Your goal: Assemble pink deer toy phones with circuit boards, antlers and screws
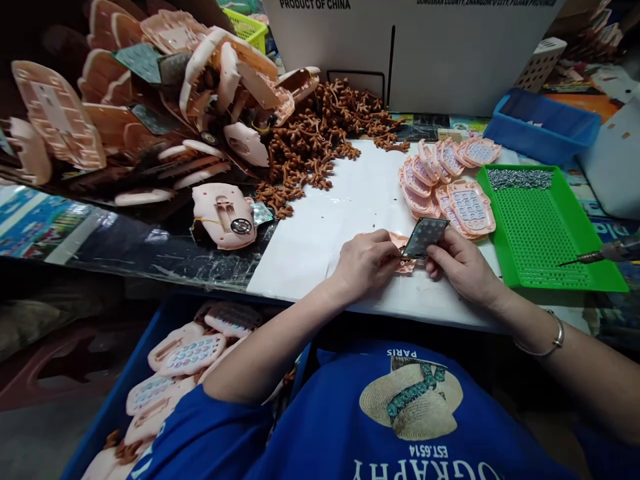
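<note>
My right hand [463,263] pinches a dark circuit board [425,238] with rows of round pale spots, holding it tilted up on edge. Under the board, a pink plastic shell [399,241] lies on the white sheet, mostly covered by my hands and the board. The fingers of my left hand [367,262] are closed at the shell and the board's lower corner; what they grip is hidden. Beyond my right hand sit several stacked pink keypad faceplates [470,208]. Left of my hands lies a pink shell with a speaker [225,215].
A green tray [550,230] of small screws stands at right, an electric screwdriver [600,255] over it. Behind are a blue bin [543,127] and a large carton [330,47]. Brown plastic pieces [305,143] and heaped pink shells [55,113] fill the left; a crate of pink units [193,353] sits below.
</note>
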{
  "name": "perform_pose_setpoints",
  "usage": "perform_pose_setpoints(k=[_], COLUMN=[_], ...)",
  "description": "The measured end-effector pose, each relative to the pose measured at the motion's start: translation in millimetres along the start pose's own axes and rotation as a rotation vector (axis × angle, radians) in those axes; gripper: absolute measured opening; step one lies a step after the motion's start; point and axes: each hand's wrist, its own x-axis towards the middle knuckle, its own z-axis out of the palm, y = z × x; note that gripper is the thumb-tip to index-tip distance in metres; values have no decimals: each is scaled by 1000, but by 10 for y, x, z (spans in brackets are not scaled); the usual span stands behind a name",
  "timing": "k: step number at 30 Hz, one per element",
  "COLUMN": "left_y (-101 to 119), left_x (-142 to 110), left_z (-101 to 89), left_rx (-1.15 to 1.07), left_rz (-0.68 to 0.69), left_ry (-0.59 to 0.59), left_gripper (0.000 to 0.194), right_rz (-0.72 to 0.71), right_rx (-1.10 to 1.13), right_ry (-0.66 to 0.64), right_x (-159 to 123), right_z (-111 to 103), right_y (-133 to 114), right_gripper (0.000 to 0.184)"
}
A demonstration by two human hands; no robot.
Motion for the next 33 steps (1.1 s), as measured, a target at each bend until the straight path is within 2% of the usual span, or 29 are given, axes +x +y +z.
perform_pose_setpoints(k=[5, 9, 14, 22, 33], left_y=[27, 22, 3, -69, -88], left_x=[-36, -107, -123, -76, -57], left_z=[-4, -1, -1, 32, 21], left_rx=[122, 179, 151, -80, -86], left_rz=[122, 175, 156, 95, 82], left_ry=[0, 37, 82, 27, -9], left_gripper=[20, 24, 18, 12, 14], right_rz=[-6, 60, 123, 78, -20], right_rx=[5, 42, 129, 168, -72], right_ry=[-87, -140, -184, -236, -219], right_x=[19, 70, 112, 142, 195], right_z=[-37, -69, -74, -81, -70], right_y=[-9, -62, -113, -110, -71], right_gripper=[14, 16, 21, 21, 19])
